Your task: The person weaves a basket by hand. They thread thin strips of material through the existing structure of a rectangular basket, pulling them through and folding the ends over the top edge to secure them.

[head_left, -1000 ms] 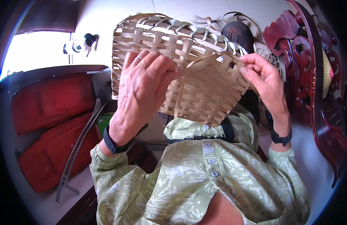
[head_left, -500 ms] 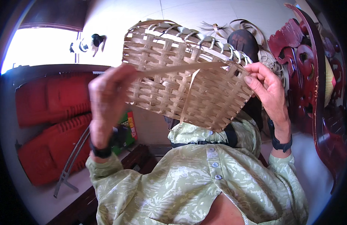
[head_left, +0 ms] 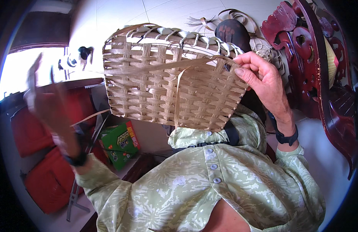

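A woven basket (head_left: 148,92) of flat tan strips is tilted in front of my chest, its side facing me. White-and-green lashing (head_left: 183,35) wraps the upper rim. At its upper right corner my right hand (head_left: 262,77) is closed, thumb and fingers pinching the rim and the end of a flat strip. A loose tan strip (head_left: 163,66) runs left from there across the basket's face, and another strip (head_left: 178,92) hangs down the front. My left hand (head_left: 51,106) is off to the left, apart from the basket; it is blurred, but its fingers look spread and hold nothing visible.
Red cases (head_left: 51,174) lie at the left beside a grey metal stand (head_left: 73,197) and a green box (head_left: 119,143). Carved dark red wooden furniture (head_left: 318,65) stands at the right. Beyond the basket are a dark rounded object (head_left: 232,34) and coiled strips (head_left: 244,17). A black-and-white animal (head_left: 76,58) is at the far left.
My left hand has let go of the long strip and swung left, away from the basket. The strip now lies slack across the basket. My right hand keeps its hold at the corner.
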A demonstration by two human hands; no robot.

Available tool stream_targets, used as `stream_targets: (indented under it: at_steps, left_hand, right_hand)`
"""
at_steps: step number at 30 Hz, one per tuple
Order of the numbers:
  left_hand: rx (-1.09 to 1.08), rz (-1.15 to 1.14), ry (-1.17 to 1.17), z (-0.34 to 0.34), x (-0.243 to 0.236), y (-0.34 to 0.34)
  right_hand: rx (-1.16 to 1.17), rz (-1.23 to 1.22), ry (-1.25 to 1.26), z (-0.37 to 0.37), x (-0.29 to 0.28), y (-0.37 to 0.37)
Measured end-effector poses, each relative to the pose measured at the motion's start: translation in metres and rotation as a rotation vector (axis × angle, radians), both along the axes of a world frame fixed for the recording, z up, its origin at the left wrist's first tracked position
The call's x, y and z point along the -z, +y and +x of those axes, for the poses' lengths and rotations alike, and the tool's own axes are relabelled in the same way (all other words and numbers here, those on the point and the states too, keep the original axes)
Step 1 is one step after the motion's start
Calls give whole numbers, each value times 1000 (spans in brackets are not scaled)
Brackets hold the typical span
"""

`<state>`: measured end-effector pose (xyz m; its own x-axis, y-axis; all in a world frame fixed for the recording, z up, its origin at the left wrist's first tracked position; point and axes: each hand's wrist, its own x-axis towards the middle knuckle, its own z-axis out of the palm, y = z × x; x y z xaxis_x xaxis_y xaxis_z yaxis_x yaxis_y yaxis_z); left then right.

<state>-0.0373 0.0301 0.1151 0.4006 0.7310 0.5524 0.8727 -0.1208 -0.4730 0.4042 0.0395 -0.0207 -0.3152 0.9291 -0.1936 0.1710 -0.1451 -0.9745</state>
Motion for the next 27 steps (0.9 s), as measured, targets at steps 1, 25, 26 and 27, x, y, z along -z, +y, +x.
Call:
stream_targets:
  at_steps: [1,25,26,27]
  left_hand:
    - [193,-184,-332,72,35,2]
    - [267,-704,-665,175,74,0]
    - [294,-690,-635,174,74,1]
    - [321,-675,-607,173,73,3]
  right_hand:
    - [32,-4,-22,-1,3,-2]
    - [0,62,-28,0,3,-1]
    - [2,52,-9,0,3,-1]
    - [3,43,8,0,3,-1]
